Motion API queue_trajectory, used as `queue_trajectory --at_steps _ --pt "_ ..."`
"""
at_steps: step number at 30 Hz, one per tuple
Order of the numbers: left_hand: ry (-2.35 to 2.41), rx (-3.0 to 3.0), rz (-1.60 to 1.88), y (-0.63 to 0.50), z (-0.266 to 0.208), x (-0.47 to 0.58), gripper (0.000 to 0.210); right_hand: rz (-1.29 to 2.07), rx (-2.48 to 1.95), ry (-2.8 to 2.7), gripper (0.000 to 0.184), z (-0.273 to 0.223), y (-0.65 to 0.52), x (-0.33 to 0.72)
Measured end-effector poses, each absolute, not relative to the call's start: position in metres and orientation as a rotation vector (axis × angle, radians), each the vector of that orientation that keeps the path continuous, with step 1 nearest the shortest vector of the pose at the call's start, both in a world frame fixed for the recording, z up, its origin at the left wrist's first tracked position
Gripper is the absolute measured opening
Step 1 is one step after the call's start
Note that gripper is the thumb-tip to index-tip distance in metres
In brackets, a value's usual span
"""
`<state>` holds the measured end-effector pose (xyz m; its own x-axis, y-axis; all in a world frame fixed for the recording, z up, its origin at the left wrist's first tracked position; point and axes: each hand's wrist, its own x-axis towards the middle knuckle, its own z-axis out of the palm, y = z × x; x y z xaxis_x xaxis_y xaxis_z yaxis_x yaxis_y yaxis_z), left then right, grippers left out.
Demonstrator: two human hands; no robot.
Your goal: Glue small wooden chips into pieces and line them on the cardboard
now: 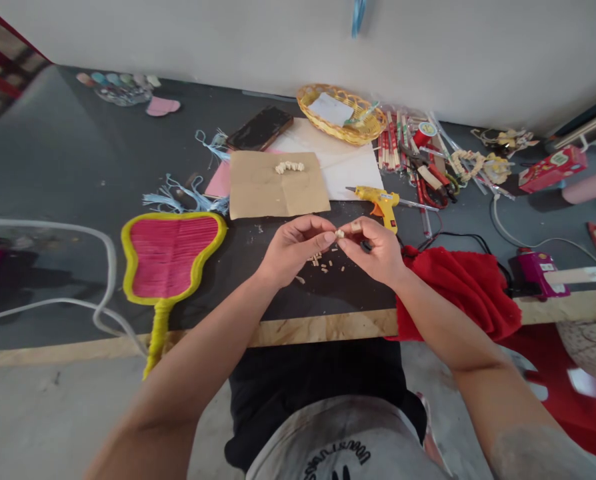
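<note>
My left hand (301, 245) and my right hand (373, 250) meet above the front of the table. The fingertips of both pinch a tiny cluster of pale wooden bits (339, 234); how the bits are joined is too small to make out. Below my hands lie several loose short wooden bits (324, 269) on the dark tabletop. Just beyond, a curved row of similar pale bits (290, 167) rests on a brown sheet of paper (258, 187). A yellow hot glue gun (378, 200) lies behind my right hand, its nozzle pointing left.
On the left are a pink fan with yellow edging (173, 257) and blue tassels (181, 195). A phone (261, 128) and wicker basket (342, 113) sit at the back. Rightward are wrapped chopsticks (391, 140), pliers (428, 170), a red cloth (453, 290) and cables.
</note>
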<state>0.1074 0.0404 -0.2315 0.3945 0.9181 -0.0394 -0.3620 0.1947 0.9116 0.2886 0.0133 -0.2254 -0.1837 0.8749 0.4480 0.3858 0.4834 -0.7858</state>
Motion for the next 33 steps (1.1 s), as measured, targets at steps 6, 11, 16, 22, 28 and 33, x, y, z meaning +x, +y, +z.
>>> queue_trajectory --at_steps 6,11,16,22,28,33 --pt "0.678 0.969 1.006 0.04 -0.23 0.108 0.017 0.596 -1.032 -1.81 0.009 -0.225 0.013 0.288" --pt "0.667 0.986 1.009 0.04 -0.228 0.109 0.019 0.545 -1.037 -1.801 0.007 -0.224 0.013 0.288" --pt "0.706 1.038 1.009 0.039 -0.229 0.108 0.017 0.43 -1.031 -1.834 0.005 -0.23 0.015 0.289" --pt "0.727 1.025 1.007 0.04 -0.232 0.108 0.017 0.313 -0.988 -1.865 0.002 -0.234 0.016 0.288" --pt "0.729 1.009 1.021 0.041 -0.236 0.109 0.016 0.281 -0.984 -1.888 0.005 -0.237 0.017 0.286" --pt "0.73 0.95 1.002 0.042 -0.233 0.109 0.019 0.375 -1.029 -1.865 0.003 -0.236 0.016 0.286"
